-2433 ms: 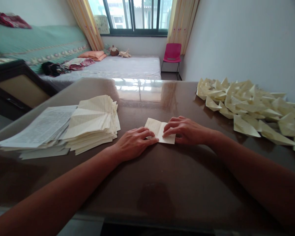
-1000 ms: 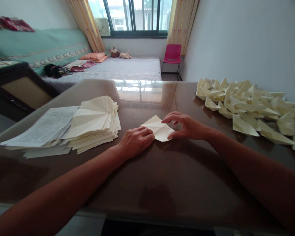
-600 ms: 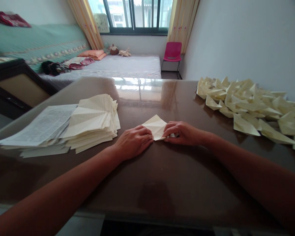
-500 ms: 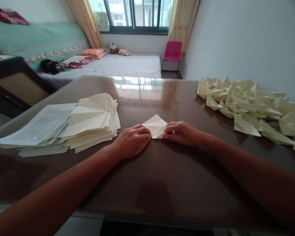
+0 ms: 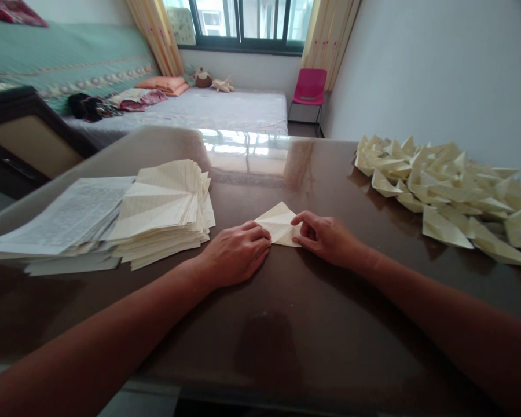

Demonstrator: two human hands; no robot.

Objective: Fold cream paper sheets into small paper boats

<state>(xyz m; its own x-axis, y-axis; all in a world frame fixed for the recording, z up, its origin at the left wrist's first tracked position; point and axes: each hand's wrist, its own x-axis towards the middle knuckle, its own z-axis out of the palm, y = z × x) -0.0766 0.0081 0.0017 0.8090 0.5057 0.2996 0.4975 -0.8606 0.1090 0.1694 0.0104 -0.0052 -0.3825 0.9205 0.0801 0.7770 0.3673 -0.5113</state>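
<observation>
A small cream sheet of folded paper lies on the brown table in front of me, one corner pointing away and a crease across it. My left hand rests at its left corner, fingers closed together over the edge; the fingertips partly hide that corner. On the opposite side, my right hand has its thumb and index finger apart at the paper's right edge. The thumb is close to the lower right corner, and the other fingers are curled.
Left of my hands is a stack of cream paper, beside printed sheets. A heap of folded paper shapes covers the right side of the glossy table. Beyond stand a bed and a pink chair.
My right hand's thumb and index finger have spread apart from their pinch at the paper's right corner. My left hand stays at the left corner. The whole view has shifted slightly.
</observation>
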